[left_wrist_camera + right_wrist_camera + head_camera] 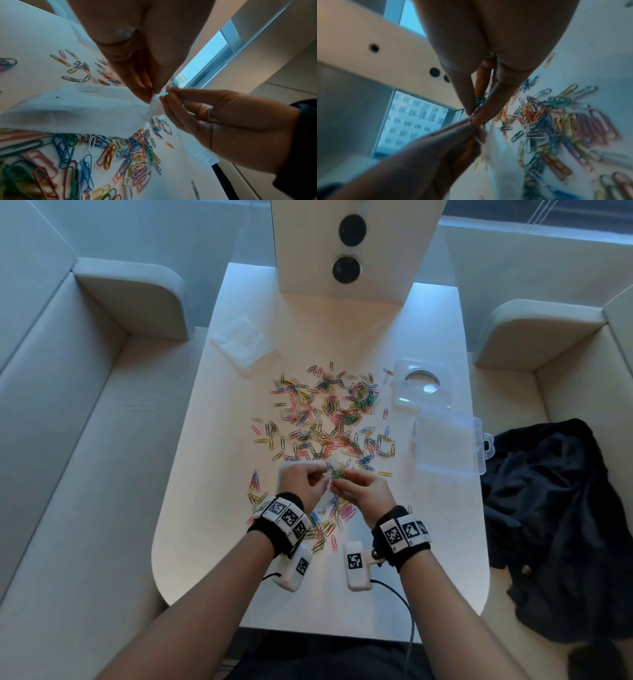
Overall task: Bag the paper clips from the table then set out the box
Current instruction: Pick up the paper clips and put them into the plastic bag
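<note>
Both hands meet just above the near middle of the white, round-cornered desk [191, 508]. The left hand [301, 484] pinches the mouth of a small clear plastic bag [82, 106] between thumb and fingertips, the limp film trailing below it; holding the rim this way probably keeps the opening steady for filling. The right hand [363, 494] has its thumb and fingers curled onto a small bunch of coloured wire paper clips [337, 472] at that same mouth, apparently feeding them in. Whether any clips are already inside the bag I cannot tell.

The loose paper clips [329, 419], thin bent wire coated in red, blue, green, yellow, pink and white, lie scattered and tangled across the desk's middle, with more under the wrists toward the near edge. They look light, slippery and prone to hooking one another, so small pinches suit them.

A stack of flat clear bags [245, 342] lies toward the far left corner. Along the right edge stand a clear plastic lid with a round cut-out [419, 381] and, nearer, a clear rectangular plastic box with a hang tab [448, 445], apart from the clips and seemingly empty. Most clips remain unbagged.
</note>
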{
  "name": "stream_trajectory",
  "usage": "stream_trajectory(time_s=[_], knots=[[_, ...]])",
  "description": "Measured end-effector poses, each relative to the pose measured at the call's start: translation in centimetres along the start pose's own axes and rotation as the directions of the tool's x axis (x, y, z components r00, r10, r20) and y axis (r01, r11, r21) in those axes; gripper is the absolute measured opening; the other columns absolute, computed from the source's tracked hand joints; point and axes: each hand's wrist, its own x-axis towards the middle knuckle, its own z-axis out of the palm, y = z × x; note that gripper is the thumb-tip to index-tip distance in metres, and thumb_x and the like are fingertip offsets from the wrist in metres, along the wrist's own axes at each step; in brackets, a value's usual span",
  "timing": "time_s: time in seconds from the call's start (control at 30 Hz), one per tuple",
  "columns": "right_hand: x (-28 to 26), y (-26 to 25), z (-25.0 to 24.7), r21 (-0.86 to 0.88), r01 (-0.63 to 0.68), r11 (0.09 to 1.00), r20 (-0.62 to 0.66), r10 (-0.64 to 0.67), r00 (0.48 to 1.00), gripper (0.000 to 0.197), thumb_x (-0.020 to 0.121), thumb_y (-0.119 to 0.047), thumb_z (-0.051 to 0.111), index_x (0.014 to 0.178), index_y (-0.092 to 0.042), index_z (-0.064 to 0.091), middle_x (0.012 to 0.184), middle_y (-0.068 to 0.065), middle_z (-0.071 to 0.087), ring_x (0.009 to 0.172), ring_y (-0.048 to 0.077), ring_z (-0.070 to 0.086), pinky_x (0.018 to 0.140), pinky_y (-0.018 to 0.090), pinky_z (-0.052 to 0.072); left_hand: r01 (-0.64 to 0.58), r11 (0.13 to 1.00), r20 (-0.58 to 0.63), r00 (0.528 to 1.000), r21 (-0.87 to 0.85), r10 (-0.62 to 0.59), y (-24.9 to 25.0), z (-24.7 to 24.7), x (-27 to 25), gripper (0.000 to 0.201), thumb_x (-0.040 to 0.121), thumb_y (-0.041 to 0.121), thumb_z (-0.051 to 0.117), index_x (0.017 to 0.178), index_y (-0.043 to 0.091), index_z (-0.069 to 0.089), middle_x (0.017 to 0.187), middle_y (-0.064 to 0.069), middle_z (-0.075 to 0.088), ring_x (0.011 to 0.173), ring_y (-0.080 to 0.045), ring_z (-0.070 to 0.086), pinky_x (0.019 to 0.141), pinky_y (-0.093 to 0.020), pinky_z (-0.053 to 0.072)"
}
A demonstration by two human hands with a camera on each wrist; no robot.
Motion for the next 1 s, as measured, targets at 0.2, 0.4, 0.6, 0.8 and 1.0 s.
stream_trajectory(time_s=[0.2, 0.4, 0.6, 0.8, 1.0], knots=[[1.3, -0.1, 0.3, -0.523, -0.047, 0.851, -0.045, 0.027, 0.999, 0.019, 0.077, -0.006, 0.074, 0.094, -0.014, 0.076, 0.089, 0.008, 0.075, 0.087, 0.021, 0.073, 0.084, 0.04, 0.059, -0.05, 0.999, 0.027, 0.998, -0.006, 0.051, 0.1, -0.1, -0.5, 0.021, 0.086, 0.01, 0.073, 0.107, 0.007, 0.075, 0.098, -0.007, 0.076, 0.08, -0.009, 0.067, 0.072, -0.003, 0.047], [1.2, -1.4, 1.9, -0.494, -0.129, 0.86, -0.121, 0.079, 0.989, 0.027, 0.083, 0.013, 0.058, 0.107, 0.002, 0.067, 0.098, 0.02, 0.07, 0.083, 0.027, 0.07, 0.081, 0.039, 0.06, -0.091, 0.996, 0.038, 0.995, -0.01, 0.092, 0.1, 0.1, -0.8, 0.02, 0.088, 0.01, 0.072, 0.107, 0.006, 0.076, 0.096, -0.007, 0.076, 0.079, -0.01, 0.067, 0.078, -0.013, 0.054], [0.3, -1.5, 2.6, -0.827, 0.048, 0.56, -0.043, -0.148, 0.988, 0.01, 0.079, -0.001, 0.071, 0.077, -0.008, 0.078, 0.071, 0.004, 0.071, 0.066, 0.014, 0.067, 0.066, 0.024, 0.057, -0.077, 0.996, 0.035, 0.996, -0.036, 0.078, 0.0, 0.1, -0.8, 0.018, 0.087, 0.008, 0.071, 0.105, 0.007, 0.076, 0.094, -0.007, 0.075, 0.074, -0.012, 0.067, 0.065, -0.004, 0.05], [-0.7, -2.3, -0.1, -0.75, 0.161, 0.641, -0.083, -0.334, 0.939, 0.017, 0.084, -0.008, 0.066, 0.094, -0.016, 0.077, 0.087, 0.0, 0.074, 0.075, 0.011, 0.07, 0.078, 0.029, 0.06, -0.007, 0.997, -0.013, 1.0, -0.073, 0.006, -0.1, -0.8, -1.0, 0.011, 0.093, 0.008, 0.062, 0.099, 0.014, 0.068, 0.083, -0.006, 0.069, 0.067, -0.017, 0.07, 0.064, -0.025, 0.059], [-0.7, 3.1, -6.4, -0.81, -0.438, 0.389, -0.481, -0.014, 0.877, 0.071, 0.09, -0.035, 0.059, 0.149, -0.015, 0.025, 0.149, 0.023, 0.029, 0.135, 0.042, 0.033, 0.111, 0.046, 0.032, 0.005, 0.996, -0.211, 0.977, -0.09, -0.024, -1.4, -6.5, -1.8, 0.011, 0.098, 0.01, 0.053, 0.101, 0.018, 0.06, 0.082, 0.002, 0.06, 0.06, -0.009, 0.054, 0.056, -0.018, 0.042]])
